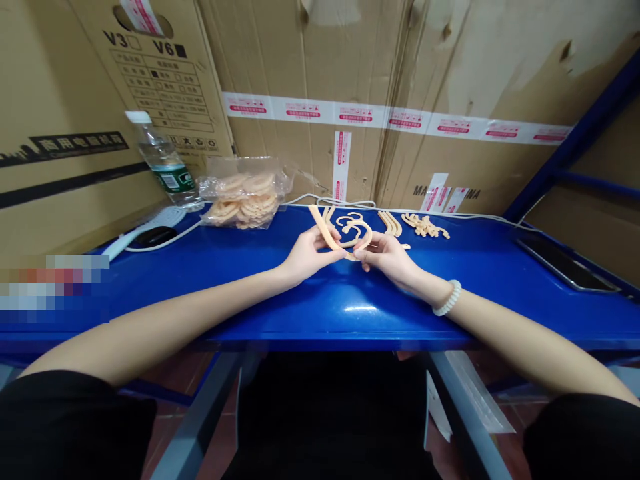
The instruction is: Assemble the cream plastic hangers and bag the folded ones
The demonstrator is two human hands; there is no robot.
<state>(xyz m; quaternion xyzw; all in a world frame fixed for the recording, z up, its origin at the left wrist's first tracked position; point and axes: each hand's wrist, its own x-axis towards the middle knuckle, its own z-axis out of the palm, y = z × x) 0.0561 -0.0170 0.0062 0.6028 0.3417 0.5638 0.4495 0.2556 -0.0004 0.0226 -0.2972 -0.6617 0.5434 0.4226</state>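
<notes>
My left hand [314, 255] pinches a long, pale wooden-looking strip [323, 228] that slants up and to the left. In my right hand [387, 259] is a curved piece [367, 232] of the same pale colour, its hooked end rising above the fingers. The two pieces come close together between my fingertips; whether they touch is too small to tell. Behind my hands, more curved pieces [350, 219] lie on the blue table [300, 307]. Further right are a group of bent strips [390, 224] and a small pile of short pieces [425, 225].
A clear plastic bag of pale pieces [245, 200] lies at the back left, beside a water bottle [167, 167]. A black mouse-like object [156, 237] sits near a white cable. On the right rests a phone [565, 263]. Cardboard [300, 60] stands behind the table.
</notes>
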